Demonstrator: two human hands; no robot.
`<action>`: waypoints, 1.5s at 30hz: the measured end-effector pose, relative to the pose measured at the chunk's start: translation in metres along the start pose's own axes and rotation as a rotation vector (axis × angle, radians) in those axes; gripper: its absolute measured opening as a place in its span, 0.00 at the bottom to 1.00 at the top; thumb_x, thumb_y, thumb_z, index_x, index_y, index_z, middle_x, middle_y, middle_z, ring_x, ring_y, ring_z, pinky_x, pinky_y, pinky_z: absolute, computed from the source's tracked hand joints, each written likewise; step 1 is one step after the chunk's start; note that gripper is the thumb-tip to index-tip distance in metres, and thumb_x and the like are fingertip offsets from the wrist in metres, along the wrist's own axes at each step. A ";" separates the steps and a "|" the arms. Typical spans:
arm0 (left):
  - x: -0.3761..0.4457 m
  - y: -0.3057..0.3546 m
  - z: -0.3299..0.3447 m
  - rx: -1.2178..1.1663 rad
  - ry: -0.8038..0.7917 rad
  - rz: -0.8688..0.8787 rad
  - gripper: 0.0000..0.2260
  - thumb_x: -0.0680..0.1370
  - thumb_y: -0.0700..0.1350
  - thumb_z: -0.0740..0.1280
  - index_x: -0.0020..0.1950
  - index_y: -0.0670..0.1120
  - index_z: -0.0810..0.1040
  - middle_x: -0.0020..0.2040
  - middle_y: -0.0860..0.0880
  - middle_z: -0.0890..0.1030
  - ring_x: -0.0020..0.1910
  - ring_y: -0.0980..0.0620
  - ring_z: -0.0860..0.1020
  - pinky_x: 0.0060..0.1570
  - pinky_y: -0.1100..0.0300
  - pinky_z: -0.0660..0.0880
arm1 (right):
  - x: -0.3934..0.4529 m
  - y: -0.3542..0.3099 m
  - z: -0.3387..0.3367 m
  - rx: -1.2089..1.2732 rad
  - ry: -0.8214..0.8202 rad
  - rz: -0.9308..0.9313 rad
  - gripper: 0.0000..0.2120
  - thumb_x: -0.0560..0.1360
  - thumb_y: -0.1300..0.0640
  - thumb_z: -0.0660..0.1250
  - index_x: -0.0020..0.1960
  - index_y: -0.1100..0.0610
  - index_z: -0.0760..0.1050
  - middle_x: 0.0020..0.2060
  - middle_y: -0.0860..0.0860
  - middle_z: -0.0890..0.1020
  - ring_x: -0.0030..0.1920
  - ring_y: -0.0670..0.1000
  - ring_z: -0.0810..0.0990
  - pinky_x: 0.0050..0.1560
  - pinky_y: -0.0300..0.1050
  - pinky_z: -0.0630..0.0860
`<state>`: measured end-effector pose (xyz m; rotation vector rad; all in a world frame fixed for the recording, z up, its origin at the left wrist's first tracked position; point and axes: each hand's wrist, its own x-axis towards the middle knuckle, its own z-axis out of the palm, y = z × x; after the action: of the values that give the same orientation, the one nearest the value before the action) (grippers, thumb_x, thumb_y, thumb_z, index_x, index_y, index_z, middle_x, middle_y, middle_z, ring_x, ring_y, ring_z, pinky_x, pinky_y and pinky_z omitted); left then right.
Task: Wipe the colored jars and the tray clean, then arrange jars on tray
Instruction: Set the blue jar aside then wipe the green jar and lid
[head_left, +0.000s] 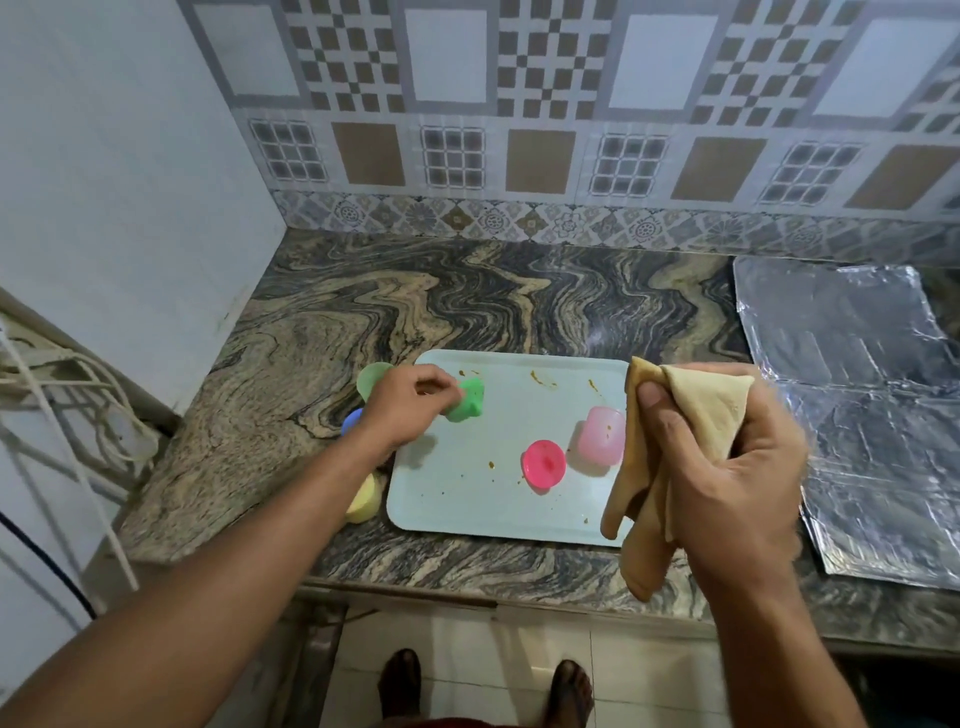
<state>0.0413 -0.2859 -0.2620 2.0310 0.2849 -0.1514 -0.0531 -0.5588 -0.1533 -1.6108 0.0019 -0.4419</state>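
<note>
A pale blue tray (467, 509) with brown smears lies on the marbled counter. My left hand (408, 410) grips a green jar (467, 400) over the tray's left end. On the tray stand a light pink jar (602, 434) and a bright pink lid (543, 462). Left of the tray sit a pale green lid (371, 376), a blue piece (352, 421) mostly hidden by my wrist, and a yellow jar (363, 501). My right hand (737, 467) holds a beige cloth (675, 447) above the tray's right edge.
Crinkled foil sheets (857, 395) cover the counter to the right. A white wall and a power strip with cables (57, 374) lie at the left. The counter's front edge (467, 592) runs just below the tray, with my feet on the tiled floor beneath.
</note>
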 end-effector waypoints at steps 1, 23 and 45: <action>-0.008 0.013 -0.003 -0.227 -0.035 -0.060 0.03 0.79 0.40 0.73 0.47 0.46 0.86 0.44 0.50 0.87 0.41 0.54 0.83 0.44 0.61 0.78 | 0.000 0.000 0.001 -0.002 0.011 0.007 0.06 0.75 0.53 0.76 0.46 0.46 0.79 0.35 0.45 0.82 0.35 0.46 0.78 0.36 0.46 0.75; -0.129 0.106 -0.014 -0.829 -0.278 0.149 0.12 0.78 0.47 0.72 0.55 0.39 0.83 0.51 0.37 0.77 0.50 0.41 0.67 0.51 0.52 0.66 | -0.010 -0.022 0.036 -0.283 -0.080 -0.442 0.08 0.73 0.61 0.77 0.50 0.57 0.81 0.43 0.39 0.83 0.39 0.35 0.79 0.42 0.28 0.73; -0.114 0.122 -0.034 -0.666 -0.547 0.120 0.03 0.76 0.46 0.73 0.45 0.47 0.84 0.38 0.49 0.78 0.36 0.55 0.74 0.43 0.58 0.67 | 0.024 -0.029 0.016 0.101 -0.447 -0.161 0.06 0.78 0.66 0.72 0.53 0.64 0.77 0.41 0.51 0.82 0.40 0.42 0.78 0.42 0.35 0.76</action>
<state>-0.0370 -0.3246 -0.1151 1.2786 -0.1253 -0.4609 -0.0336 -0.5471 -0.1194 -1.5856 -0.4826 -0.1932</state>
